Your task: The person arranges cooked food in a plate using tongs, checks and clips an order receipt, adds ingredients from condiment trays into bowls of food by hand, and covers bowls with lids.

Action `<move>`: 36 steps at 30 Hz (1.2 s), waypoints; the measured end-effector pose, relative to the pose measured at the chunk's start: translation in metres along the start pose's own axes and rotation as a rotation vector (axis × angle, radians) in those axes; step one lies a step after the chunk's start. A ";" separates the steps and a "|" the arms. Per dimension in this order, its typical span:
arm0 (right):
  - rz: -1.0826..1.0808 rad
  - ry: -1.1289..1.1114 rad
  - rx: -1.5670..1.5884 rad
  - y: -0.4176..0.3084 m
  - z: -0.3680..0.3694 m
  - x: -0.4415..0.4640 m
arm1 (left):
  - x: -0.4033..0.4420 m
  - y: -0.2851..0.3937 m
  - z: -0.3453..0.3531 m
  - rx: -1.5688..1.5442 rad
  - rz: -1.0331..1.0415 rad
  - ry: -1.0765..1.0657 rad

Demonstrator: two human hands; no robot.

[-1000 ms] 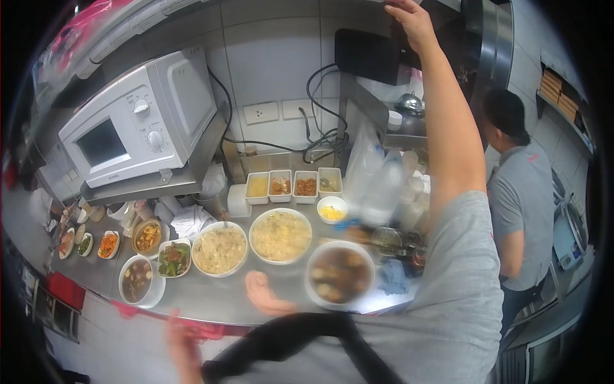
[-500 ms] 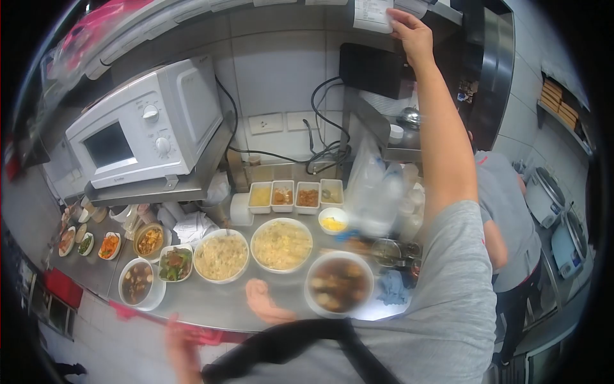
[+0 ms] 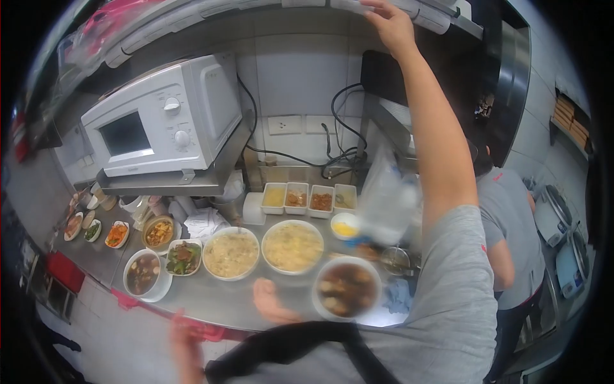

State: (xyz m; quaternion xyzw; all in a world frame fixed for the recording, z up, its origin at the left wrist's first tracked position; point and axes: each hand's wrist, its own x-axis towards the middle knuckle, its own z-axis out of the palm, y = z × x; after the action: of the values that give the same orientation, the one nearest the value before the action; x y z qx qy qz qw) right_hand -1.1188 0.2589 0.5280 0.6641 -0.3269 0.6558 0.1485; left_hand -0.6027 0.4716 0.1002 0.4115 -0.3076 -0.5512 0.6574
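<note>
My right hand is raised to the top edge of the view. Its fingertips pinch the right edge of a white paper slip, mostly cut off by the frame. Low at the left is my left hand, smeared by motion, its fingers unclear. It is just off the counter's front edge, near a pink-red item. A salmon-coloured shape lies by the counter front; I cannot tell its kind. Behind it stand two white bowls of pale yellow food, and a bowl of dark soup stands to the right.
A white microwave sits on a shelf above the counter. Small tubs line the back. Side dishes stand left. Another person in grey works at my right. Plastic bags stand right of the tubs.
My right hand has moved left and up with the paper slip, so less of the slip shows. The view has shifted, moving the counter things rightward.
</note>
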 end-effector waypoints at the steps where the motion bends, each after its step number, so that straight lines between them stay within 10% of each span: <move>1: -0.008 0.042 -0.015 0.006 0.001 0.003 | 0.000 -0.002 -0.003 -0.003 0.000 0.009; 36: 0.138 0.038 0.053 0.018 0.001 0.012 | 0.004 -0.003 0.002 0.013 0.005 0.057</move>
State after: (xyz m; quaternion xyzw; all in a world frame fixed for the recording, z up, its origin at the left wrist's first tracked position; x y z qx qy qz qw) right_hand -1.1302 0.2420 0.5355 0.6312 -0.3516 0.6853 0.0916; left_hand -0.6055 0.4673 0.0982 0.4304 -0.2936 -0.5355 0.6647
